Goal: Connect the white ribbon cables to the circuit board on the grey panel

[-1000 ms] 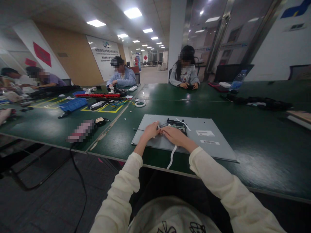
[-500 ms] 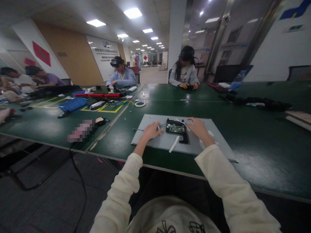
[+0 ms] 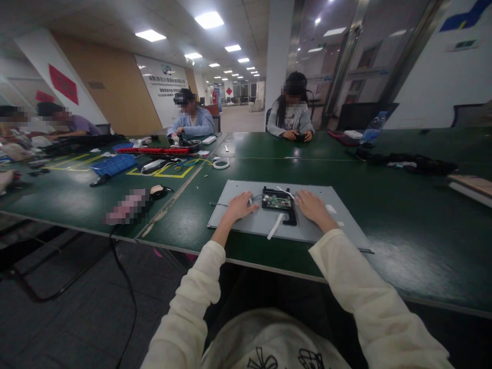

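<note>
A flat grey panel [image 3: 253, 230] lies on the green table in front of me. At its middle sits a black plastic frame [image 3: 291, 219] with a green circuit board [image 3: 279, 201] in it. My left hand [image 3: 240, 206] rests on the panel left of the board, fingers apart, beside thin dark wires [image 3: 257, 198]. My right hand [image 3: 310, 206] lies flat on the panel just right of the frame, fingers stretched out. One white strip [image 3: 275, 226] hangs over the panel near the frame's lower edge. Another white strip [image 3: 285, 192] reaches from the board toward my right fingertips.
Left of the panel lie a blue tray [image 3: 114, 165], a white cable coil [image 3: 221, 163] and a blurred pinkish item [image 3: 128, 206] with a black cord. A small wrench [image 3: 226, 148] lies farther back. Two people sit across the table. At right are dark cloth [image 3: 407, 160] and a bottle [image 3: 373, 129].
My right hand has lowered from a raised, bent-finger pose to lying flatter on the panel. My left hand and the panel stay in place.
</note>
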`<state>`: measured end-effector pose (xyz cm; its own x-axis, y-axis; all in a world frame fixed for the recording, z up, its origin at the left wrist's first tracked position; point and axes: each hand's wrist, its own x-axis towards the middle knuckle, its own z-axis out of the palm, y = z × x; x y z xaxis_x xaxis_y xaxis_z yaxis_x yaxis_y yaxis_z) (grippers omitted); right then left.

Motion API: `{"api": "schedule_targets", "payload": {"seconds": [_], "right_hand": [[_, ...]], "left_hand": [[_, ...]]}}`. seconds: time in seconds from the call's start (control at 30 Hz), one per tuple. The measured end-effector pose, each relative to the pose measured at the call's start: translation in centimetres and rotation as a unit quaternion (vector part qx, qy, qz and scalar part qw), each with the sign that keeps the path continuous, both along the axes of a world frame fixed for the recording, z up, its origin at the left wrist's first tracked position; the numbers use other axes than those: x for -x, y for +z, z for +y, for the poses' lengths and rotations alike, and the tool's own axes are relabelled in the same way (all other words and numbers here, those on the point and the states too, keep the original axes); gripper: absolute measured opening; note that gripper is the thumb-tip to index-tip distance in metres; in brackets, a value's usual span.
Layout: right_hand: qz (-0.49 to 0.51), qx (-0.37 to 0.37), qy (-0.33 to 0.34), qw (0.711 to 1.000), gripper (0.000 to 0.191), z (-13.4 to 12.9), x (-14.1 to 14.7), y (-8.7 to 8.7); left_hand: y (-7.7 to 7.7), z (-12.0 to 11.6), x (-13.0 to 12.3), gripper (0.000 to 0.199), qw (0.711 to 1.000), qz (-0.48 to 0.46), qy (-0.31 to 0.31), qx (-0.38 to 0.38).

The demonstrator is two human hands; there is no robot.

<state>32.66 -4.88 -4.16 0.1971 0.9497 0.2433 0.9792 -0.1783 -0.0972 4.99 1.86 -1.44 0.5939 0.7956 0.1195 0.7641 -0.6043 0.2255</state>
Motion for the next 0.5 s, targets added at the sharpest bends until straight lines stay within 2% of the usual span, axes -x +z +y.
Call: {"api": "schedule_targets", "payload": {"seconds": [0.23,0.33,0.4,0.5], "right_hand": [[0.016,-0.026,0.017,0.999,0.045,-0.2,0.4,1.0],[0.028,-0.038,0.057,0.997,0.042,-0.7,0.8,1.7],[0.028,-0.034,0.077,0.996,0.041,-1.1,1.3,2.1],[0.009,-0.014,0.072,0.997,0.040,-1.8,2.2,2.3]], "left_hand": [[0.0,0.0,0.0,0.052,1.000,0.000,0.005,0.001],[0.0,0.0,0.0,0.052,1.000,-0.003,0.005,-0.001],[0.1,-0.1,0.0,0.052,1.000,-0.001,0.007,-0.001],[0.3,-0.3,-0.1,0.053,1.000,0.001,0.010,0.005]]}}
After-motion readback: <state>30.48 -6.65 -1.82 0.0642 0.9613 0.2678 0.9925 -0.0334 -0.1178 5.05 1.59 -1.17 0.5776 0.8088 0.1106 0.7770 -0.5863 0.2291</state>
